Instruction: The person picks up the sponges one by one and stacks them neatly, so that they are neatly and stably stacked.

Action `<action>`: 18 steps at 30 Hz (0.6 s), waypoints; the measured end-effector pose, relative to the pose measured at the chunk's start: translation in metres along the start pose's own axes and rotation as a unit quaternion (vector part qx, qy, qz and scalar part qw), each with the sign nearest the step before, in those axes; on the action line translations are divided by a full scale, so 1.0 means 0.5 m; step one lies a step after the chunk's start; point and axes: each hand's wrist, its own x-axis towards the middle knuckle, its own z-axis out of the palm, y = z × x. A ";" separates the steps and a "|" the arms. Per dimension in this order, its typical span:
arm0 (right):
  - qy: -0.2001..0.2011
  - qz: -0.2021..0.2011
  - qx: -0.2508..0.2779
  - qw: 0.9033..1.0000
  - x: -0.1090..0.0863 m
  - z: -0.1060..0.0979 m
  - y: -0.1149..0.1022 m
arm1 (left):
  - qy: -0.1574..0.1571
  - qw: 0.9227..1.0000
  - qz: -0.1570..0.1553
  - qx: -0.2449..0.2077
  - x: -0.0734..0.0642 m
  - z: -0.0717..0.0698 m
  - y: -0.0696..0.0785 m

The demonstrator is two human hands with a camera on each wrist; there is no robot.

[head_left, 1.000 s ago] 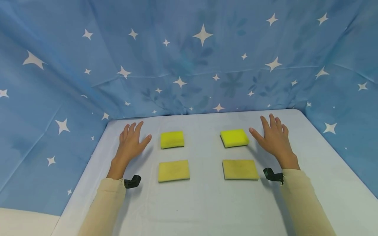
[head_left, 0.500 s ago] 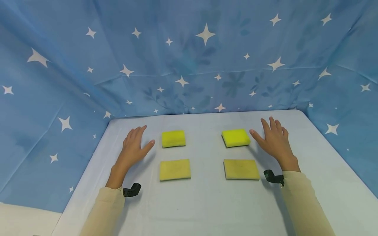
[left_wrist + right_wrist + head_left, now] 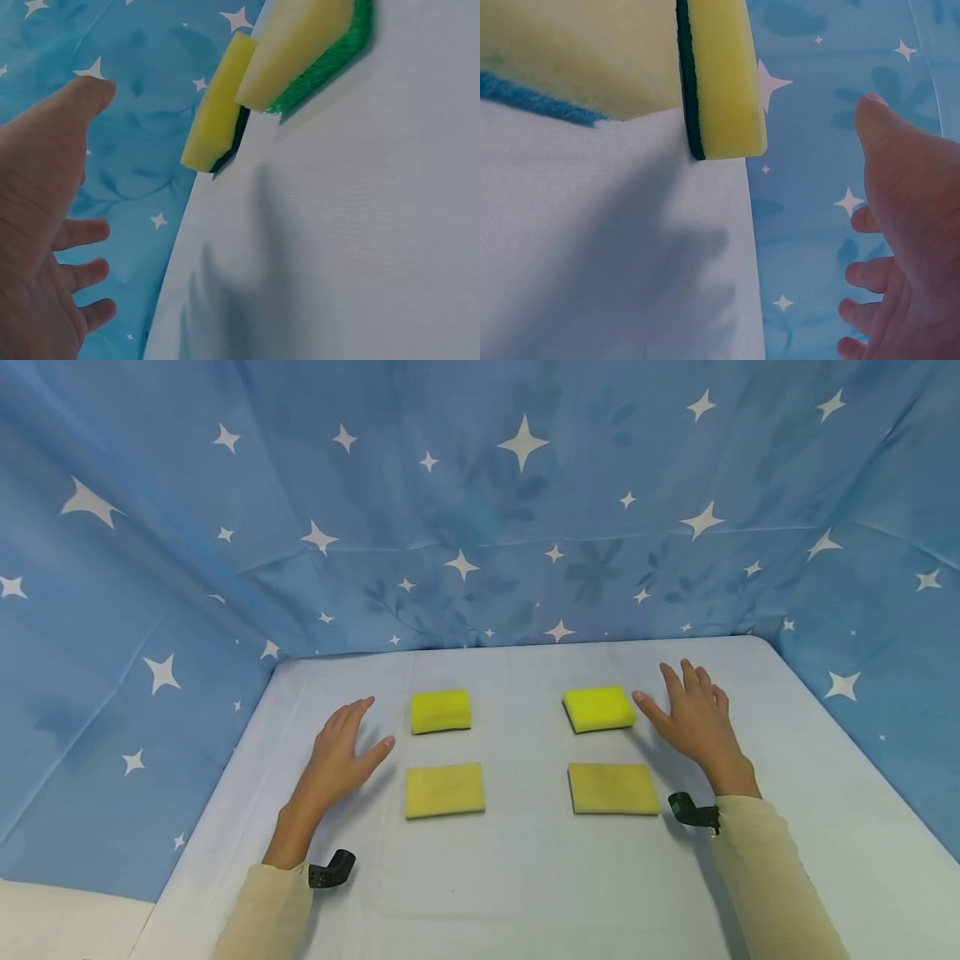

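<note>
Several yellow sponges lie foam side up in two rows. At the back are a left sponge (image 3: 440,711) and a brighter right sponge (image 3: 598,708); in front, a paler left sponge (image 3: 446,790) and a right sponge (image 3: 613,788). My left hand (image 3: 339,766) hovers left of them with fingers spread and holds nothing, its thumb toward the front left sponge. To the right, my right hand (image 3: 697,722) is raised over the table, also holding nothing, thumb close to the back right sponge. The wrist views show a green scouring layer (image 3: 330,71) and a blue one (image 3: 540,97).
The sponges lie on a white-covered table (image 3: 517,877) with rounded far corners. Behind it and along both sides hangs a blue curtain (image 3: 480,510) with white stars. Each wrist carries a small black camera (image 3: 332,869) that juts inward.
My left hand has drawn back toward the near side and its thumb now sits lower, near the front row. My right hand has barely moved. The sponges stay in place.
</note>
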 end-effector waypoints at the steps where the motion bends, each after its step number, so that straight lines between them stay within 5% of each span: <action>1: -0.001 0.000 0.001 1.000 0.000 0.000 0.000 | -0.002 1.000 0.000 -0.004 -0.003 0.001 0.000; 18: -0.004 -0.005 0.014 1.000 -0.006 0.004 -0.004 | -0.084 0.994 0.019 -0.074 -0.060 0.035 0.036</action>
